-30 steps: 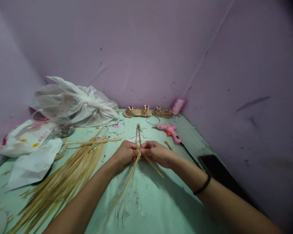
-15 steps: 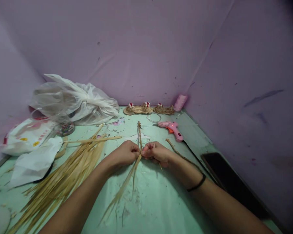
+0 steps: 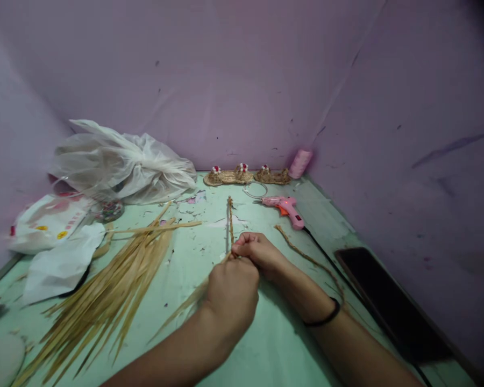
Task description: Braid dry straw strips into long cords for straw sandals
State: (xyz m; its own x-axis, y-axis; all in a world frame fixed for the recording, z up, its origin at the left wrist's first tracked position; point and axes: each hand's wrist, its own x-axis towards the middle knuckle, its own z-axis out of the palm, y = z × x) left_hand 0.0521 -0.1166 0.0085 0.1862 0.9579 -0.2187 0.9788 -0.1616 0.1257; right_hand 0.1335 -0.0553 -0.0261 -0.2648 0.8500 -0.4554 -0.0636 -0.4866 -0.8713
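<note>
A thin braid of dried straw [image 3: 231, 220] runs upright from the far middle of the table down to my fingers. My right hand [image 3: 260, 253] pinches the braid's near end between thumb and fingertips. Just below it, my left hand [image 3: 234, 290] is closed with its back toward me, on the loose straw strands [image 3: 185, 307] that trail out to the lower left. The left fingertips are hidden behind the hand. To the right of my right hand lies another twisted straw cord [image 3: 302, 257], partly behind the forearm.
A pile of flat dried straw strips [image 3: 113, 285] lies on the left. Behind it are a white plastic bag [image 3: 141, 166] and a white packet [image 3: 48, 220]. A pink glue gun [image 3: 284, 207], a black phone [image 3: 387, 301], a pink thread spool [image 3: 300, 164] and small woven slippers [image 3: 228, 177] lie about.
My left hand has moved right and nearer to me, turning its back up below my right hand. The right hand stays pinched at the braid. The view has shifted slightly.
</note>
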